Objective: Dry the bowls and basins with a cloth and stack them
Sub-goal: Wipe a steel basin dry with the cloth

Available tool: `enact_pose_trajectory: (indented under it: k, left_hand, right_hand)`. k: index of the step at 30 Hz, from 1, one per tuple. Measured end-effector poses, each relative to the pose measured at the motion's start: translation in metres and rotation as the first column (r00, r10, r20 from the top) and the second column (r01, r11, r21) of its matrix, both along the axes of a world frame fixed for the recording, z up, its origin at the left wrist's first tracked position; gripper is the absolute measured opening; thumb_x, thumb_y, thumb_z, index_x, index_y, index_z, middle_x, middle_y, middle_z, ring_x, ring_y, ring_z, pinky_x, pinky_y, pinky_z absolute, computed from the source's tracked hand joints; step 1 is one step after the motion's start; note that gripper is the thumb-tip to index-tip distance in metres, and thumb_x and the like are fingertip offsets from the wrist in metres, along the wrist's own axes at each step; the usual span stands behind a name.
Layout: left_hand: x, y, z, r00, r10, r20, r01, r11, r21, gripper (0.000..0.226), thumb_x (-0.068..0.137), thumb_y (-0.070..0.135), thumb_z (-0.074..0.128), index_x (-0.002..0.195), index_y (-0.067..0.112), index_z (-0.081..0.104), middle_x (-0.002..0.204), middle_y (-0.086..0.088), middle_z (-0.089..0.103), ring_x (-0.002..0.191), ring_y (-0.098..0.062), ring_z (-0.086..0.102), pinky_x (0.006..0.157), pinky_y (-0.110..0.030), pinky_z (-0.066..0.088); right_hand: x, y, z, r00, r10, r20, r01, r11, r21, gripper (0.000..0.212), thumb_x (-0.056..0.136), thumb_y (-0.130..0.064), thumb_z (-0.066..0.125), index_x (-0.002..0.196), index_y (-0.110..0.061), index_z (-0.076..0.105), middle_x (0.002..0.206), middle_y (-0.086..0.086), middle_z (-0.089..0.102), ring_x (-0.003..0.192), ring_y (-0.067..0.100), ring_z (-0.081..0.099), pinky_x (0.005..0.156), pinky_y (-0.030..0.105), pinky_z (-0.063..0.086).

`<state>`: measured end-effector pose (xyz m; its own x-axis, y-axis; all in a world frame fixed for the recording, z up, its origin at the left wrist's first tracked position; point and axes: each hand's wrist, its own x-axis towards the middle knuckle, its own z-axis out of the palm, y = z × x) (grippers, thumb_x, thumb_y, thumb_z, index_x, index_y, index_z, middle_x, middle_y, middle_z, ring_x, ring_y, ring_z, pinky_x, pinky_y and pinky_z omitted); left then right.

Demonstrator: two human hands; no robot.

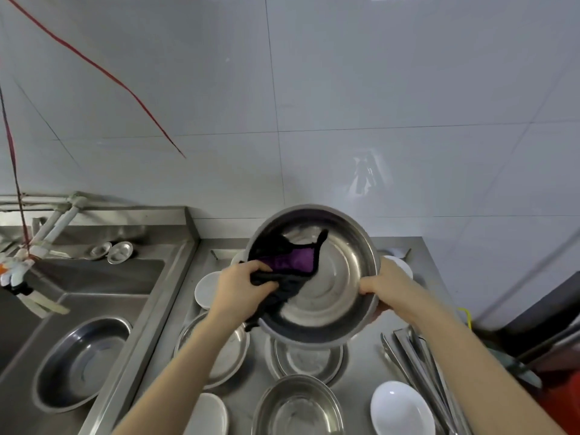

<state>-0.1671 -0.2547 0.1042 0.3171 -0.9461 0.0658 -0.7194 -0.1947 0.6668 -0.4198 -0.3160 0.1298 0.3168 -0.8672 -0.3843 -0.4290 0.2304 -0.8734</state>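
A large steel basin [332, 287] is held tilted toward me above the counter. My right hand [384, 285] grips its right rim. My left hand [241, 288] clutches a black and purple cloth [290, 265] pressed against the basin's inside left wall. Below it on the counter lie a steel basin [309, 359], a shallow steel basin [226, 356] at the left, a steel bowl [296, 406] at the front, and white bowls [401, 409], [205, 288], [208, 416].
The sink [94, 290] at the left holds a steel basin [81, 362], with two small steel dishes [111, 251] on its back ledge. Metal tongs [417, 368] lie at the counter's right. A tiled wall stands behind. A red string [103, 70] hangs at the left.
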Motion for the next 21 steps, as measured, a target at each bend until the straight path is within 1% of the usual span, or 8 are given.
enact_pose_trajectory:
  k: [5, 7, 10, 12, 14, 17, 19, 21]
  left_hand:
    - [0.012, -0.013, 0.012, 0.980, -0.127, 0.153, 0.135, 0.990, -0.044, 0.023, 0.074, 0.027, 0.080, 0.097, 0.027, 0.075, 0.091, 0.005, 0.063, 0.087, -0.016, 0.059, 0.082, -0.032, 0.046]
    - [0.014, -0.017, 0.013, 0.983, -0.073, 0.172, 0.084, 0.995, -0.061, 0.024, 0.074, 0.029, 0.079, 0.098, 0.028, 0.075, 0.086, 0.004, 0.061, 0.086, -0.019, 0.059, 0.080, -0.033, 0.045]
    - [0.018, -0.016, 0.011, 0.986, -0.047, 0.163, 0.052, 0.998, -0.030, 0.021, 0.076, 0.029, 0.078, 0.097, 0.029, 0.074, 0.079, 0.009, 0.057, 0.083, -0.018, 0.058, 0.074, -0.029, 0.040]
    - [0.022, -0.013, 0.008, 0.993, -0.013, 0.117, 0.013, 1.000, -0.001, 0.015, 0.078, 0.029, 0.076, 0.090, 0.035, 0.072, 0.078, 0.012, 0.060, 0.084, -0.016, 0.060, 0.075, -0.029, 0.044]
    - [0.026, -0.009, 0.006, 0.998, 0.042, 0.037, -0.043, 0.999, 0.032, 0.019, 0.079, 0.030, 0.073, 0.080, 0.046, 0.063, 0.082, 0.013, 0.065, 0.085, -0.014, 0.063, 0.075, -0.034, 0.051]
    - [0.029, -0.008, 0.008, 0.993, 0.090, -0.080, -0.086, 0.995, 0.050, 0.023, 0.081, 0.028, 0.073, 0.077, 0.046, 0.060, 0.084, 0.012, 0.067, 0.084, -0.012, 0.064, 0.074, -0.037, 0.055]
    - [0.029, -0.009, 0.010, 0.989, 0.077, -0.124, -0.071, 0.996, 0.047, 0.019, 0.082, 0.028, 0.073, 0.078, 0.044, 0.062, 0.084, 0.014, 0.068, 0.087, -0.010, 0.063, 0.077, -0.032, 0.052]
    - [0.031, -0.010, 0.014, 0.984, 0.034, -0.176, -0.027, 0.999, 0.040, 0.012, 0.083, 0.027, 0.072, 0.082, 0.037, 0.065, 0.084, 0.012, 0.069, 0.087, -0.008, 0.063, 0.074, -0.026, 0.048]
  right_hand:
    - [-0.004, -0.020, 0.015, 0.961, 0.183, -0.209, -0.178, 0.983, 0.041, 0.023, 0.083, 0.007, 0.053, 0.099, -0.008, 0.060, 0.067, 0.011, 0.069, 0.055, 0.024, 0.069, 0.053, 0.037, 0.059]
    - [0.002, -0.024, 0.009, 0.968, 0.125, -0.216, -0.142, 0.987, -0.069, 0.029, 0.089, -0.007, 0.057, 0.115, -0.018, 0.057, 0.087, 0.003, 0.071, 0.067, 0.020, 0.071, 0.063, 0.037, 0.060]
    - [0.004, -0.019, -0.005, 0.962, -0.030, -0.272, -0.087, 0.907, -0.411, 0.066, 0.092, -0.037, 0.065, 0.149, -0.037, 0.032, 0.127, -0.009, 0.057, 0.109, 0.019, 0.060, 0.093, 0.034, 0.047]
    - [0.002, -0.008, -0.012, 0.933, -0.164, -0.320, -0.099, 0.738, -0.667, 0.067, 0.092, -0.044, 0.062, 0.151, -0.033, 0.033, 0.147, 0.002, 0.044, 0.129, 0.023, 0.047, 0.103, 0.040, 0.042]
    - [0.002, 0.004, -0.018, 0.903, -0.187, -0.387, -0.277, 0.435, -0.857, 0.056, 0.091, -0.049, 0.058, 0.141, -0.024, 0.051, 0.152, 0.008, 0.040, 0.134, 0.026, 0.042, 0.103, 0.040, 0.042]
    - [0.007, 0.021, -0.037, 0.789, 0.033, -0.613, -0.612, 0.127, -0.781, 0.053, 0.090, -0.059, 0.051, 0.121, -0.019, 0.068, 0.139, 0.005, 0.057, 0.129, 0.024, 0.052, 0.107, 0.044, 0.044]
    - [0.013, 0.029, -0.053, 0.663, 0.068, -0.745, -0.748, 0.026, -0.663, 0.043, 0.088, -0.051, 0.052, 0.115, -0.022, 0.068, 0.127, -0.001, 0.064, 0.121, 0.020, 0.058, 0.102, 0.042, 0.048]
    - [0.016, 0.028, -0.066, 0.644, 0.068, -0.762, -0.763, -0.007, -0.646, 0.026, 0.084, -0.028, 0.056, 0.107, -0.024, 0.067, 0.106, -0.005, 0.068, 0.097, 0.019, 0.065, 0.083, 0.033, 0.054]
